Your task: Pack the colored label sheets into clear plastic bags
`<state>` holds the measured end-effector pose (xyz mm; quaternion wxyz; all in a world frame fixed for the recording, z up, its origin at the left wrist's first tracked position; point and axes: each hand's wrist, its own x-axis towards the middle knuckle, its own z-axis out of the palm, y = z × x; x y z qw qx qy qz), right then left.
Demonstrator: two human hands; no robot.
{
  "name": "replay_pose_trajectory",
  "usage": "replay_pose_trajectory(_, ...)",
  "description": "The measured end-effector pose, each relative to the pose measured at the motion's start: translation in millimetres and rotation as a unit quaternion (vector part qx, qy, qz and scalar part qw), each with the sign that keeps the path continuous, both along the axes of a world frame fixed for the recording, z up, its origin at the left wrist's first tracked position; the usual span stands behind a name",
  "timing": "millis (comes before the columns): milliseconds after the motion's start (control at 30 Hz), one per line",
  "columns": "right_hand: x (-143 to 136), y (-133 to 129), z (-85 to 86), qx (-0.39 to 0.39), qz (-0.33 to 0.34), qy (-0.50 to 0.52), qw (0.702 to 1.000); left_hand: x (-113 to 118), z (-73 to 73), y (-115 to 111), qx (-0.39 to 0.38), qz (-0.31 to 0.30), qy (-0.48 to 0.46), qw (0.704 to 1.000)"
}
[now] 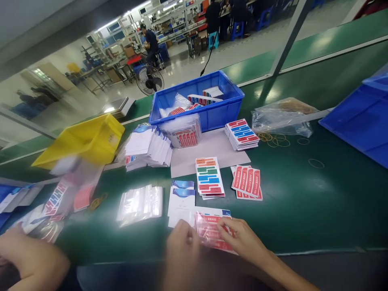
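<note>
In the head view, the pack of red cards (218, 241) is at the front edge of the bench (303, 214), about midway along the part that shows, between the two hands. A clear bag (203, 229) lies over its left part; whether the cards are inside or only beneath it, I cannot tell. The left hand (182, 242) is blurred, its fingertips apparently pinching the bag's left side. The right hand (239, 233) grasps the pack at its right side, thumb on top.

The step in hand looks to be fitting bag and cards together. The next move would call for a steady left pinch on the plastic while the right hand keeps the cards level and square to it.

The pack lies printed face up, its printed strips running left to right. Its long axis seems to follow the bench's front edge, the right end tipped slightly toward that edge, though fingers hide both ends.

Farther from the front edge lie blue-topped cards (182, 204) and a striped card stack (209, 178), with spare bags (140, 204) to the left and loose red cards (247, 180) to the right.
</note>
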<state>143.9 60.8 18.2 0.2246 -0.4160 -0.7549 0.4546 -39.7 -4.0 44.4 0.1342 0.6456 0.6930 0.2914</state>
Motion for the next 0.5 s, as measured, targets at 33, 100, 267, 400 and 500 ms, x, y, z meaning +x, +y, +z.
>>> replay_pose_trajectory(33,4.8,0.7,0.0,-0.005,-0.007,0.006,1.0,-4.9,1.8,-1.0,-0.001,0.024,0.001,1.0)
replay_pose_trajectory(100,17.3,1.6,3.0,-0.017,-0.036,0.023,0.999,-10.7,4.6,-3.0,0.0,0.063,0.01,0.998)
replay_pose_trajectory(267,52.5,-3.2,24.0,0.008,-0.158,0.04,0.987,-1.3,0.1,-3.1,-0.003,0.048,0.043,0.998)
replay_pose_trajectory(400,63.1,-13.4,34.3,0.019,-0.159,0.031,0.987,18.6,-12.4,2.0,0.008,-0.003,0.055,0.998)
replay_pose_trajectory(500,62.8,-20.2,30.4,-0.026,-0.118,0.024,0.992,33.8,-21.3,8.2,0.039,-0.009,0.056,0.998)
